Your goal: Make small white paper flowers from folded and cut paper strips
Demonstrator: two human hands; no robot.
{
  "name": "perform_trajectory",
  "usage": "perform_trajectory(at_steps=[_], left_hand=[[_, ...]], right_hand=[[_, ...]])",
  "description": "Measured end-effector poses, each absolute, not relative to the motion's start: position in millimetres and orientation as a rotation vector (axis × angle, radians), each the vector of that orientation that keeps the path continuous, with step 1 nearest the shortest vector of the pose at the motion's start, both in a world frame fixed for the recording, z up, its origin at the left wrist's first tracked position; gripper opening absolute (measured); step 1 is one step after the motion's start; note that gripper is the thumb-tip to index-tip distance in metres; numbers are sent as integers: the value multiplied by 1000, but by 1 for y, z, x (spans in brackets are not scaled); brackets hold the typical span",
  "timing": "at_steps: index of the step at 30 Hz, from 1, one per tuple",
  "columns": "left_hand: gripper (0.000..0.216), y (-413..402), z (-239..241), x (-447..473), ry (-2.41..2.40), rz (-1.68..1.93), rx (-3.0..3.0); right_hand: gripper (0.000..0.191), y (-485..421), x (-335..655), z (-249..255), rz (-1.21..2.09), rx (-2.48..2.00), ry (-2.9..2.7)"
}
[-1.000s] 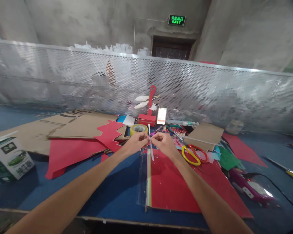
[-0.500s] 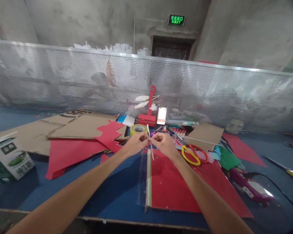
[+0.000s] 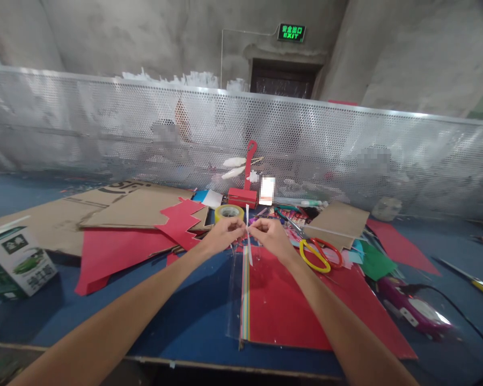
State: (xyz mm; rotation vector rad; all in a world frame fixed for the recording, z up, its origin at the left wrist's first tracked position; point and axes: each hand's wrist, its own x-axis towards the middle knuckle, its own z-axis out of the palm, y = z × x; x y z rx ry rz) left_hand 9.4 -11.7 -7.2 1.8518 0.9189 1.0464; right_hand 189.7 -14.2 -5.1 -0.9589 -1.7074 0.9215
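Both left hand [image 3: 227,235] and right hand [image 3: 272,236] — fingers [image 3: 258,230] pinched together on a thin white strip [image 3: 249,253], red sheets [image 3: 285,305] below

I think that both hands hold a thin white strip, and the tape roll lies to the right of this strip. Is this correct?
Not quite: in the head view, the tape roll lies to the left of the strip, not to the right. The left hand and right hand do both hold it.
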Motion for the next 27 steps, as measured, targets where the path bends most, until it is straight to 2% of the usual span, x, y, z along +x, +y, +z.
perform_trajectory(at_steps=[19, 27], left_hand=[[13, -11, -9, 9, 960, 1027, 1919], [12, -13, -7, 10, 895, 1041, 1883]], right_hand=[[16, -14, 190, -8, 839, -981, -1769], [20, -14, 190, -6, 885, -980, -1736]])
